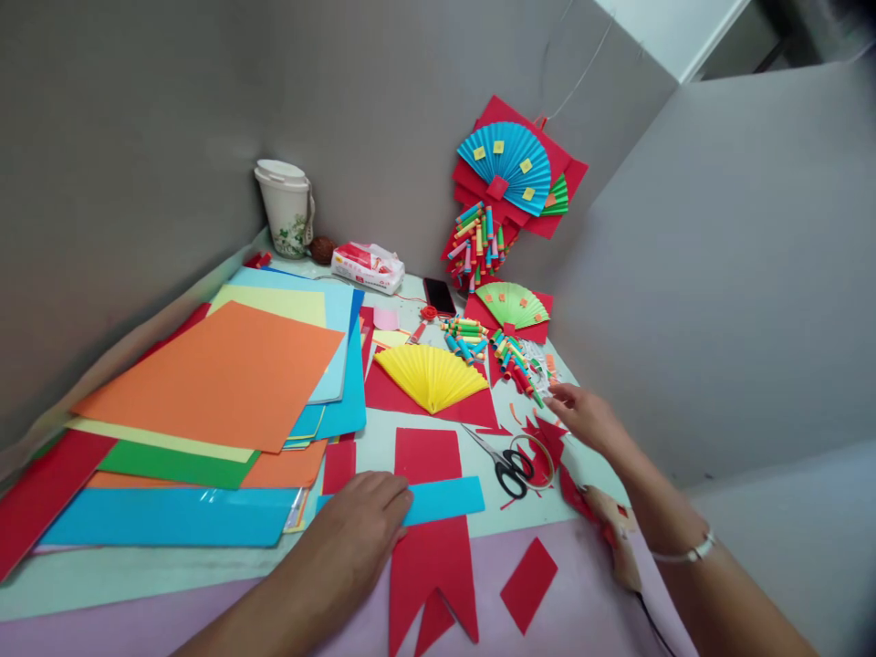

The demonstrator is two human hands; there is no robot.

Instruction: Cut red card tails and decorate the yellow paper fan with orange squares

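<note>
My left hand (366, 520) lies over a blue paper strip (444, 500), its fingers close together and gripping the strip down. Beneath the strip is a red paper banner (431, 557) with a notched lower end. At the right, my right hand (581, 415) reaches out with fingers apart, close to a string of colourful rolled paper tubes (513, 360); I see nothing held in it. Black-handled scissors (510, 470) overlap a tape roll (540, 461) between the hands. Under my right forearm rests a glue gun (612, 529) with a dark cord.
A stack of coloured paper (212, 374) covers the left side. A yellow folded fan (432, 379) and a green fan (513, 306) sit farther back. Near the wall are a lidded cup (284, 210), a tissue pack (368, 266) and a phone (439, 297). A blue fan decoration (510, 169) hangs there.
</note>
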